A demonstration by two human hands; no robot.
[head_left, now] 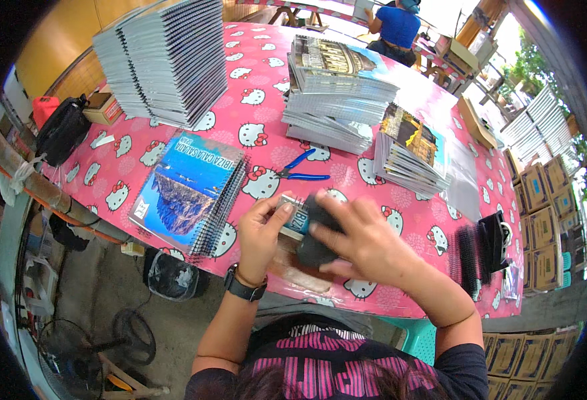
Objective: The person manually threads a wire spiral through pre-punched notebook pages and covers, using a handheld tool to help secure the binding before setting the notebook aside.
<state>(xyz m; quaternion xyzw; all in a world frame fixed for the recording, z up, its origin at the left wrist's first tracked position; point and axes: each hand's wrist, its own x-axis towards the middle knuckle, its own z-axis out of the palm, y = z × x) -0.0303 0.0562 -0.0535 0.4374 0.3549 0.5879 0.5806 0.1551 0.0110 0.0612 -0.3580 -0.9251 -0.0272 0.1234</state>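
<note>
Your dark, pink-lettered shirt lies nearest the camera at the bottom of the frame, and past it both your hands meet over the counter at the center. Your left hand is closed on a small pad with a blue-and-white cover, thumb on top. Your right hand is blurred, its fingers part-spread and bent around a dark block right against the pad; it seems to have hold of it, but you can't tell from this view how firmly, or just what the block is.

Judging by how things lie, you have plenty done: the tall stack at upper left shows dark spiral spines, and the blue-covered notebooks left of center carry black coils along their right edge. The piece in your hands looks unfinished, though whether it has its binding is hidden. For the middle stack at upper center and the smaller stack to its right, you can't say whether they're complete. Loose-looking black coils stand at the right, suggesting more binding remains. Blue-handled pliers lie unheld just above your hands.
</note>
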